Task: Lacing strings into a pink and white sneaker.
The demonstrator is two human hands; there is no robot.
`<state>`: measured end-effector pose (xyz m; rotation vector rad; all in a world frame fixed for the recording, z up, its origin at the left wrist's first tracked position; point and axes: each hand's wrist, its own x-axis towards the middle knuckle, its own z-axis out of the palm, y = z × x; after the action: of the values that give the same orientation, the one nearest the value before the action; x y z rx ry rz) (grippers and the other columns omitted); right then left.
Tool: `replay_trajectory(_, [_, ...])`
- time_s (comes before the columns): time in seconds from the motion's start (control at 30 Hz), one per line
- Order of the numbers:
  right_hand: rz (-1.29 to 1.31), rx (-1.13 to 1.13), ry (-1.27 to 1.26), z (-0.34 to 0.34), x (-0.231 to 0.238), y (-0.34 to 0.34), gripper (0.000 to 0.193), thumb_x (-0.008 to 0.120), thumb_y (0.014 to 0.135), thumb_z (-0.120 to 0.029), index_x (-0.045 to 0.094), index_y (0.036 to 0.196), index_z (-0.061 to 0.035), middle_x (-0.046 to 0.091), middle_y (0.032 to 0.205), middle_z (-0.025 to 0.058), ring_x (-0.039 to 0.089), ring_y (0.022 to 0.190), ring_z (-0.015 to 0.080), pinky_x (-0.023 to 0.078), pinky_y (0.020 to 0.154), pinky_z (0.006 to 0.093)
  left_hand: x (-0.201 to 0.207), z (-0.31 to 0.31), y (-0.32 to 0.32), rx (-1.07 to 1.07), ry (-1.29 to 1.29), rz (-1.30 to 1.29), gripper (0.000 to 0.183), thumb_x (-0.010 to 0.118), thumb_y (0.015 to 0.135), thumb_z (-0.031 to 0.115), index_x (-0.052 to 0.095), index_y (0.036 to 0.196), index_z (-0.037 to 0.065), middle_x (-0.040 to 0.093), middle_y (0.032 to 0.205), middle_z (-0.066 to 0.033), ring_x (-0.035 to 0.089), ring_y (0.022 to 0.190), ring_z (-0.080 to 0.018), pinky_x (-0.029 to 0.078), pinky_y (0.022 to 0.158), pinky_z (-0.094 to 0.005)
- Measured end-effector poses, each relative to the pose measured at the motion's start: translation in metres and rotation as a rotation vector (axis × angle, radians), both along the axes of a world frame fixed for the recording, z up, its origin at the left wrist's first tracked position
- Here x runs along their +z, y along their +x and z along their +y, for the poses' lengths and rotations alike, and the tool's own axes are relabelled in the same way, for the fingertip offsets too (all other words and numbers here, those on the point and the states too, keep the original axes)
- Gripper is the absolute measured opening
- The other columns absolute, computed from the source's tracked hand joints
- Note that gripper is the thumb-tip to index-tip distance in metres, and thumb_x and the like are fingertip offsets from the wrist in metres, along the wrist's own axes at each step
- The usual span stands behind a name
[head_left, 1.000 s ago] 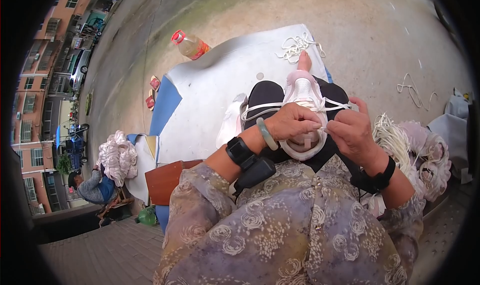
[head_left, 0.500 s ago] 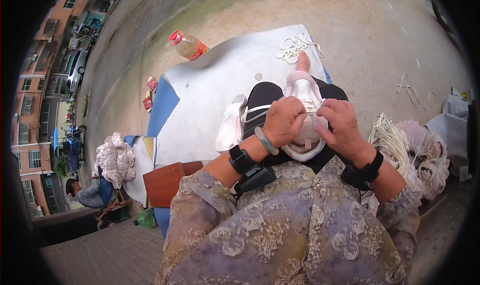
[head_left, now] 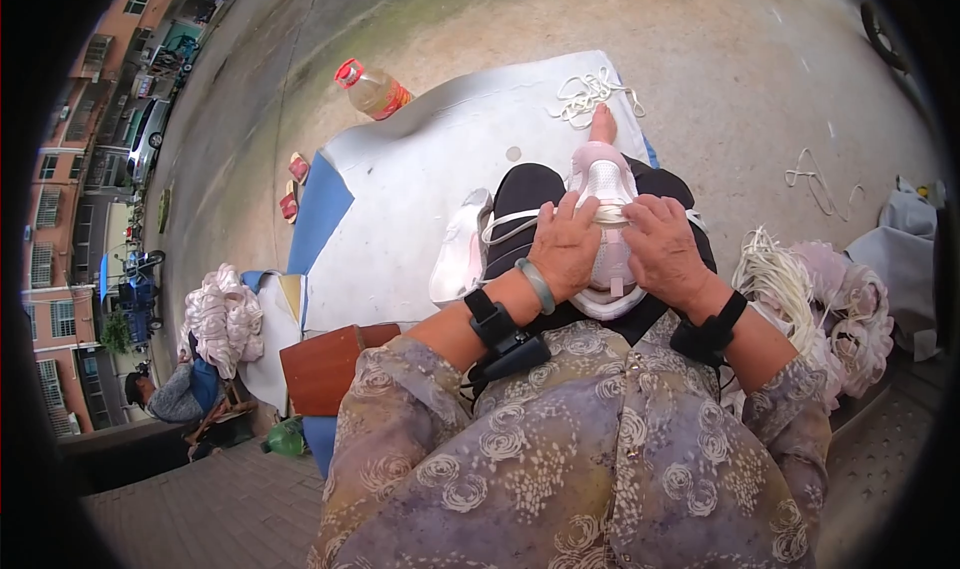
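A pale pink and white sneaker (head_left: pixel 607 181) lies across my lap, its toe pointing away from me, with white shoelace (head_left: pixel 609 212) crossing its upper. My left hand (head_left: pixel 567 247) is closed at the left side of the lacing, and a loop of lace runs out beside it over my dark trousers. On the other side, my right hand (head_left: pixel 672 251) is closed against the lacing, with a bit of lace showing past its knuckles. The fingertips partly hide what they pinch. Left of my leg, a second pink and white shoe (head_left: pixel 461 252) rests on the white sheet (head_left: pixel 400 199).
Loose laces (head_left: pixel 592 97) lie by my bare foot. A bottle (head_left: pixel 373 89) stands beyond the sheet. At right are a lace bundle (head_left: pixel 765 279) and heaped pink shoes (head_left: pixel 858 314). A brown board (head_left: pixel 325 369) sits at left; farther off, a person (head_left: pixel 180 394) is near another shoe pile (head_left: pixel 222 319).
My hands have turned from a raised pinch above the sneaker to lying lower along both sides of its lacing. Lace now shows beyond my right hand.
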<state>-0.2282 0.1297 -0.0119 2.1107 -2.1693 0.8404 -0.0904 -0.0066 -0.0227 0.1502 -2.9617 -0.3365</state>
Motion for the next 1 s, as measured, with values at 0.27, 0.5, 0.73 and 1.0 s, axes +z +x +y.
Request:
replay_trajectory(0.27, [0.056, -0.008, 0.008, -0.002, -0.005, 0.002, 0.019, 0.062, 0.060, -0.010, 0.057, 0.077, -0.0014, 0.053, 0.101, 0.0122, 0.046, 0.104, 0.0284, 0.034, 0.088, 0.0419, -0.002, -0.001, 0.000, -0.043, 0.012, -0.042, 0.019, 0.053, 0.071, 0.011, 0.058, 0.087, 0.001, 0.042, 0.124, -0.0187, 0.039, 0.116, -0.0382, 0.035, 0.090, -0.0516])
replay_trajectory(0.5, [0.034, 0.001, -0.001, 0.000, -0.003, 0.000, 0.020, 0.062, 0.060, -0.008, 0.058, 0.079, -0.0017, 0.054, 0.102, 0.0122, 0.047, 0.104, 0.0285, 0.035, 0.087, 0.0419, -0.004, -0.002, -0.001, -0.067, 0.062, -0.046, 0.017, 0.054, 0.069, 0.011, 0.060, 0.081, 0.000, 0.043, 0.123, -0.0192, 0.039, 0.115, -0.0379, 0.034, 0.092, -0.0460])
replay_trajectory(0.73, [-0.001, -0.009, -0.008, 0.000, -0.007, 0.001, 0.022, 0.061, 0.061, -0.008, 0.057, 0.082, -0.0010, 0.053, 0.103, 0.0128, 0.046, 0.105, 0.0297, 0.036, 0.087, 0.0414, 0.001, -0.001, -0.004, -0.044, -0.006, -0.088, 0.019, 0.056, 0.066, 0.010, 0.062, 0.081, -0.001, 0.040, 0.126, -0.0197, 0.035, 0.118, -0.0402, 0.032, 0.092, -0.0511])
replay_trajectory(1.0, [-0.047, -0.015, -0.050, 0.001, -0.012, 0.001, 0.024, 0.059, 0.061, -0.007, 0.055, 0.084, -0.0003, 0.051, 0.102, 0.0138, 0.046, 0.106, 0.0309, 0.036, 0.088, 0.0423, 0.001, -0.008, -0.022, -0.093, 0.171, -0.062, 0.013, 0.059, 0.072, 0.012, 0.064, 0.083, 0.008, 0.042, 0.126, -0.0180, 0.035, 0.118, -0.0412, 0.030, 0.095, -0.0512])
